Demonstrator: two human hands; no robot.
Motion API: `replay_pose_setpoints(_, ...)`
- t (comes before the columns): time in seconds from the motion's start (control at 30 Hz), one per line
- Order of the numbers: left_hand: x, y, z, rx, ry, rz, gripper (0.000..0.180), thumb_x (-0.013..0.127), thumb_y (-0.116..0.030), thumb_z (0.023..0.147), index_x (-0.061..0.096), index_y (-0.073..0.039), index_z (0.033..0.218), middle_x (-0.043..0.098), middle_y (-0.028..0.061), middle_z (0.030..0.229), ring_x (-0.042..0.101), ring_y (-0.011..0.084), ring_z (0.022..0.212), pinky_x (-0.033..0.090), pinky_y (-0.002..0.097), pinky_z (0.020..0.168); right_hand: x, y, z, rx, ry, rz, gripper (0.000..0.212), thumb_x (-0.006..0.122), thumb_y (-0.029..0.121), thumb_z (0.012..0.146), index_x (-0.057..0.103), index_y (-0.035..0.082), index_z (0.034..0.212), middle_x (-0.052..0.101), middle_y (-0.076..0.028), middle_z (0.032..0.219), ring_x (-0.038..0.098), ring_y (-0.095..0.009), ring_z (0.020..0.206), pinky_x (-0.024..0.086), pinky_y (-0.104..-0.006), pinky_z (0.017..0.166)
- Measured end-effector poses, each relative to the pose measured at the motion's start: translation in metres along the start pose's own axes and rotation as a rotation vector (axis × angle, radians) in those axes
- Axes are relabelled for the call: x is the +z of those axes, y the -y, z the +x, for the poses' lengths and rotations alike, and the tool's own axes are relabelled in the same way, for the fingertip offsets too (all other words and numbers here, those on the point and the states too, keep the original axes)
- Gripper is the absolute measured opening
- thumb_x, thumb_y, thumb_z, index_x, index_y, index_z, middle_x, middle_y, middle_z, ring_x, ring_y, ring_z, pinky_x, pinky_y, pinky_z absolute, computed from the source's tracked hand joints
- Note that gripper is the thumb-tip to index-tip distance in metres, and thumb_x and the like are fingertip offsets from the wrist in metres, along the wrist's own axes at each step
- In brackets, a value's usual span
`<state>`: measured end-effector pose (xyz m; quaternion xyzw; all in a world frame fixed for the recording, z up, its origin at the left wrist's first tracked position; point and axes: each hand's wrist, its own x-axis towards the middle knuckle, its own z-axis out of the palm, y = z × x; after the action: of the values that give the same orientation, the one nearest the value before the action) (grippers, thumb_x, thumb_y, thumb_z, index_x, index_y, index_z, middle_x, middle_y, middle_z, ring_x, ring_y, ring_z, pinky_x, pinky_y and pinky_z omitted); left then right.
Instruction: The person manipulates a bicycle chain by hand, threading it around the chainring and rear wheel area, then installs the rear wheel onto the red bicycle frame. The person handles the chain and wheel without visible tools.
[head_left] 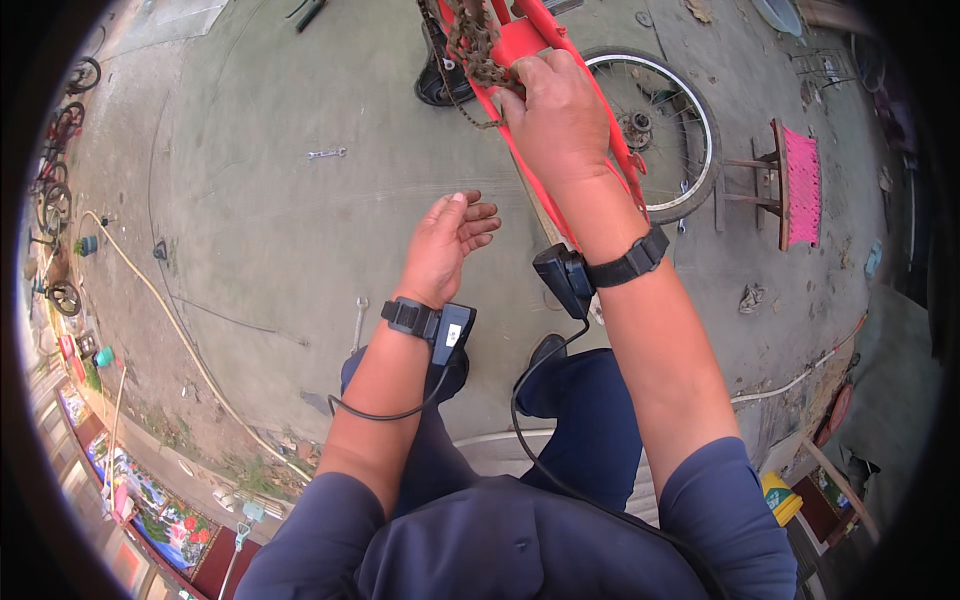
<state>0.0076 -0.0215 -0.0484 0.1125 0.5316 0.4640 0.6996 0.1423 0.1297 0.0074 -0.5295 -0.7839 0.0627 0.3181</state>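
My right hand (560, 115) is closed on a rusty bicycle chain (474, 45), over a red bicycle frame (530, 38). The chain is bunched on the frame, and a loop of it hangs down the left side. My fingertips are partly hidden, so the exact grip is unclear. To the lower left, my left hand (450, 240) hovers above the ground, fingers apart and holding nothing. A black saddle (436, 75) shows beside the frame's left edge.
A detached-looking wheel (712, 150) lies right of the frame, near a stool with a pink woven seat (800, 185). Wrenches lie on the concrete, one small (327, 154) and one nearer my foot (361, 318). A hose (170, 310) runs along the left; bicycles (62, 205) stand beyond it.
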Motion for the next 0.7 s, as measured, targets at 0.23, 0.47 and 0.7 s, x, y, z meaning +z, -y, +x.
replay_pose_setpoints(0.23,0.009,-0.027,0.042,0.153,0.069,0.032,0.04,0.047,-0.033,0.108,0.054,0.001,0.127,0.067,0.0159,0.116,0.067,0.0236,0.103,0.053,0.0349,0.087,0.003,-0.014,-0.008,-0.074,-0.116,0.155,0.021,0.08,0.013,0.078,0.065,0.008,0.093,0.064,-0.009,0.09,0.066,-0.031,0.079,0.055,-0.0413,0.067)
replay_pose_setpoints(0.47,0.026,-0.051,0.056,0.364,0.115,0.099,0.034,0.051,-0.029,0.107,0.057,0.001,0.122,0.069,0.0129,0.109,0.068,0.0212,0.097,0.054,0.0324,0.082,-0.045,-0.045,-0.058,0.193,-0.059,0.573,0.014,0.074,0.003,0.09,0.062,0.003,0.095,0.067,-0.001,0.093,0.064,-0.008,0.078,0.053,-0.0236,0.072)
replay_pose_setpoints(0.7,0.053,-0.033,0.042,0.472,0.31,0.154,0.032,0.057,-0.025,0.105,0.057,0.002,0.124,0.069,0.0122,0.111,0.068,0.0191,0.098,0.054,0.0294,0.083,-0.083,-0.06,-0.108,0.308,-0.143,0.907,0.02,0.076,0.002,0.088,0.059,0.001,0.099,0.061,-0.004,0.096,0.061,-0.01,0.083,0.053,-0.0261,0.076)
